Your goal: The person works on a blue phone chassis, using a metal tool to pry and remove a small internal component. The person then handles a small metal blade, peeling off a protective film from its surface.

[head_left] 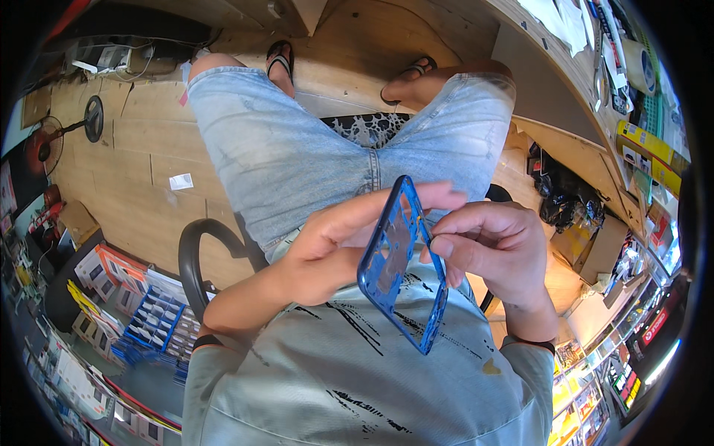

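A blue phone middle frame, an open rectangular shell with a grey plate inside, is held upright over my lap, edge-on to the camera. My left hand grips it from the left, fingers stretched across its back and thumb near its lower part. My right hand is on the frame's right edge, fingers curled with thumb and forefinger pinching at the rim. Whether anything small sits between those fingertips cannot be told.
I sit in light denim shorts and sandals on a chair with a black armrest. A wooden floor lies below. A workbench with tape and papers runs along the right. Blue parts bins stand at the left.
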Demonstrator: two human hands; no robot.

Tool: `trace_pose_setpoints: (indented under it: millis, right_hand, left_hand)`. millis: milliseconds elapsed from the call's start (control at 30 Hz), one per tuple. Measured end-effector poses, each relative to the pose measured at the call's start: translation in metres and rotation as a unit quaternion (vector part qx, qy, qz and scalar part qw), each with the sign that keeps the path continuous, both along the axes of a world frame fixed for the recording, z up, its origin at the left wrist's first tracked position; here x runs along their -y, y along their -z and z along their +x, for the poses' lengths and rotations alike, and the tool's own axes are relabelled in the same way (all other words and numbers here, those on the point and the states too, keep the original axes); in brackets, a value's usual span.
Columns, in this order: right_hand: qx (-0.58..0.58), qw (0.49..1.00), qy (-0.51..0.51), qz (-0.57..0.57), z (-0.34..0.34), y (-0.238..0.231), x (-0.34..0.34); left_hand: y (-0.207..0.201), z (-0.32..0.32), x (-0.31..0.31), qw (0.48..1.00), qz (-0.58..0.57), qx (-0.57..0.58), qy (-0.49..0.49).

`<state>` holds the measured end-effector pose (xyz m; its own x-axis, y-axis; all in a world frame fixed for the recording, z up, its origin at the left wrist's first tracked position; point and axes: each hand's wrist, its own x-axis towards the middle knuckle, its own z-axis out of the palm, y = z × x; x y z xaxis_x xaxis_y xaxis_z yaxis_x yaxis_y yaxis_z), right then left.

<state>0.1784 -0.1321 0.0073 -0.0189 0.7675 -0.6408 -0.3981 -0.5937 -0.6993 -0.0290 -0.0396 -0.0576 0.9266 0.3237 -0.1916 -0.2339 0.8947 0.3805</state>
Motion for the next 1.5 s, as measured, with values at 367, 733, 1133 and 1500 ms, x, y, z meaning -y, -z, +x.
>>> trace_pose_setpoints:
  millis: [367,733,1133,1500]
  right_hand:
    - [0.118,0.987,0.041,0.099,-0.023,0.005,0.008]
    - [0.304,0.931,-0.018,0.2,-0.016,0.006,0.007]
    - [0.403,0.876,-0.059,0.259,-0.012,-0.003,-0.008]
    - [0.405,0.882,-0.055,0.234,-0.018,-0.008,-0.005]
  left_hand:
    - [-0.016,0.005,0.004,0.917,0.325,-0.219,-0.076]
    - [-0.02,0.007,0.005,0.914,0.316,-0.236,-0.094]
    - [-0.021,0.003,0.014,0.89,0.377,-0.24,-0.085]
    - [-0.015,0.001,0.014,0.852,0.459,-0.226,-0.113]
